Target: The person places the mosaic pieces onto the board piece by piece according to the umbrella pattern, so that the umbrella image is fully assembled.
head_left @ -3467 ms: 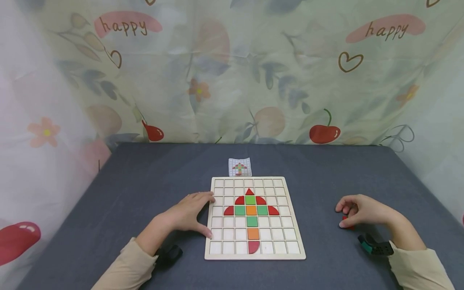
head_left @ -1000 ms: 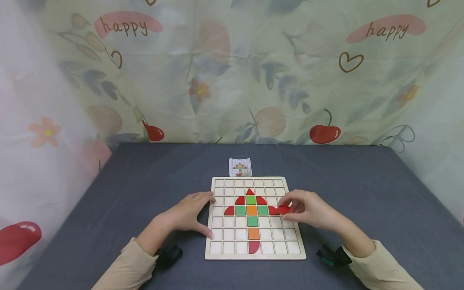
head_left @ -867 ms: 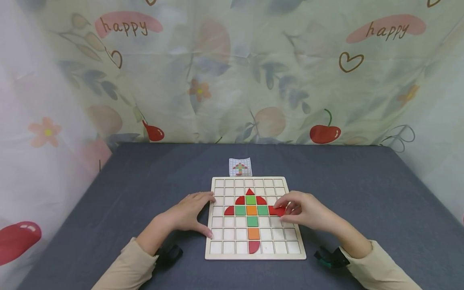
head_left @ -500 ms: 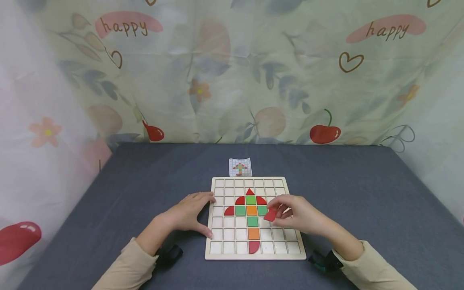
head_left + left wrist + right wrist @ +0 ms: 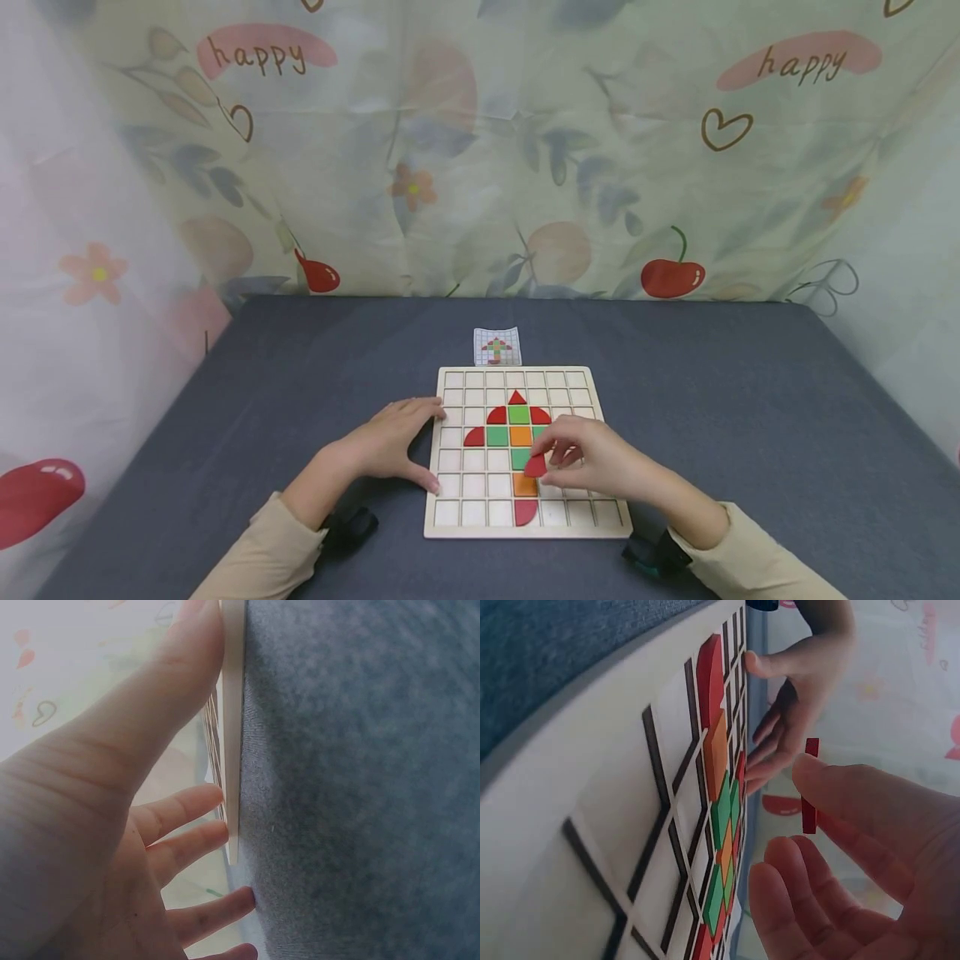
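Note:
A red quarter-round tile (image 5: 535, 467) is pinched in my right hand (image 5: 600, 458) over the lower middle of the white grid board (image 5: 555, 531). In the right wrist view that tile (image 5: 810, 787) appears edge-on, held off the board. Orange (image 5: 524, 485), green and red tiles lie in the board's cells, forming an upright, arrow-like figure. One red quarter-round tile (image 5: 525, 512) sits in the bottom row. My left hand (image 5: 382, 442) touches the board's left edge with thumb and fingers spread. My right hand hides several cells on the right.
A small printed card (image 5: 497, 347) with a coloured pattern lies against the board's far edge. The dark cloth-covered table (image 5: 337, 342) extends around the board. A patterned curtain (image 5: 480, 167) hangs behind it.
My right hand picked up red from the table on the right, carried it over the board's right side, then moved left and nearer the front with the tile. My left hand stayed put.

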A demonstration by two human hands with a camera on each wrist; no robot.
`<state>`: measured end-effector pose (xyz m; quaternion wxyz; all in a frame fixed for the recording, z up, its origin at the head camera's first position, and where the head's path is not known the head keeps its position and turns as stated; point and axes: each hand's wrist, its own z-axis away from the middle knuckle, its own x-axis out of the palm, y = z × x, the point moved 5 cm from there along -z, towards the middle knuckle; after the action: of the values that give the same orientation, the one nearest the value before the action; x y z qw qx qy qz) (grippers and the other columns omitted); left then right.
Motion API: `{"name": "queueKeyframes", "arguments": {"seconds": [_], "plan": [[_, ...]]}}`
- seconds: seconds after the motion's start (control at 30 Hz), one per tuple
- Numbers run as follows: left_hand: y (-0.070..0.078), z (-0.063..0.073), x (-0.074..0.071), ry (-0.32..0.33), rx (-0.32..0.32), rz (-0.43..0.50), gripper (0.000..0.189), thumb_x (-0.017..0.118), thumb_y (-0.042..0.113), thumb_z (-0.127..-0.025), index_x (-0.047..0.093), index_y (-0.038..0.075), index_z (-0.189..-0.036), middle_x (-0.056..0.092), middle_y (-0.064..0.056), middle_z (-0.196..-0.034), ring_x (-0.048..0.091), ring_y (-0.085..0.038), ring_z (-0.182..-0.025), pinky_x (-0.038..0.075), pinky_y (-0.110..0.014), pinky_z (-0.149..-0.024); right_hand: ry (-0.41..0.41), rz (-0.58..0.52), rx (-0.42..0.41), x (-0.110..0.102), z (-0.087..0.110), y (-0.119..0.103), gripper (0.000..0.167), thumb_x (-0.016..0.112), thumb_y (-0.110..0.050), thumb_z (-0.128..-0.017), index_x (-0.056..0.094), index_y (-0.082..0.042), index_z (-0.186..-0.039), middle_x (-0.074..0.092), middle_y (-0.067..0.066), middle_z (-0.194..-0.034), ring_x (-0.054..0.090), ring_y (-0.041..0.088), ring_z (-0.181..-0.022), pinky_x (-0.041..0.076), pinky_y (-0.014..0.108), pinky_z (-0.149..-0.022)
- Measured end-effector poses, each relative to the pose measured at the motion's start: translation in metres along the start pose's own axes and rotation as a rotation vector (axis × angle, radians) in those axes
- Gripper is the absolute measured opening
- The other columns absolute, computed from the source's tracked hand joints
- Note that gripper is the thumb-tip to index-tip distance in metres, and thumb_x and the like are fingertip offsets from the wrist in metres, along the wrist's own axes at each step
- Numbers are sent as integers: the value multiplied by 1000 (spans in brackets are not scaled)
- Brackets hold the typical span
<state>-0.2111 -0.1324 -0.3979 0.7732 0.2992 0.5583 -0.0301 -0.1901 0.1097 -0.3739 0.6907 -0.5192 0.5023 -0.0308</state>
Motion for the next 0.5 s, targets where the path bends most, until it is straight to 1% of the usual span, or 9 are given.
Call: {"name": "queueKeyframes", "arguments": {"seconds": [0.27,0.4,0.5], "plan": [[0,0,0,-7,-12,4,90,81,53,-61,44,13,-133,35,-9,-149,31,-29,-138,25,-50,-113,-25,37,-51,10,-5,-8,17,72,-15,-81,68,-11,-98,67,1,-93,58,4,-75,53,20,-70],[0,0,0,-7,-12,5,90,81,53,-61,44,13,-133,35,-8,-149,31,-29,-138,25,-50,-113,-41,50,-57,15,-9,-9,17,72,-15,-81,67,-12,-97,66,0,-93,55,4,-74,52,20,-69],[0,0,0,-5,-10,2,89,81,53,-61,44,13,-133,35,-9,-149,32,-29,-138,25,-50,-113,-64,61,-45,18,-12,-9,18,72,-17,-81,67,-13,-98,66,-2,-93,54,4,-74,51,19,-70]]}}
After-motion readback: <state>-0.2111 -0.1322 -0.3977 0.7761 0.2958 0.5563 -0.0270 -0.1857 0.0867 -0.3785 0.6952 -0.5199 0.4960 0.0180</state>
